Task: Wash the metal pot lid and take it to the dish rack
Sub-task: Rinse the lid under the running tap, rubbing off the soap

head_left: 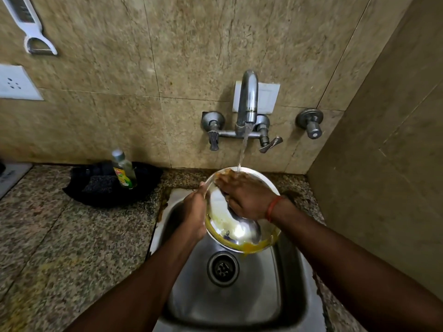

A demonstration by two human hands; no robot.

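Left hand (195, 213) gripping lid (236, 232), right hand (247, 198) flat inside

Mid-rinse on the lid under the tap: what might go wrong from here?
The metal pot lid is wet, and the left hand grips only its edge, so it may slip into the sink. Yellow residue clings to its lower rim while the right hand rubs the upper part, so that rim could be missed. The water stream striking the tilted lid may splash onto the counter.
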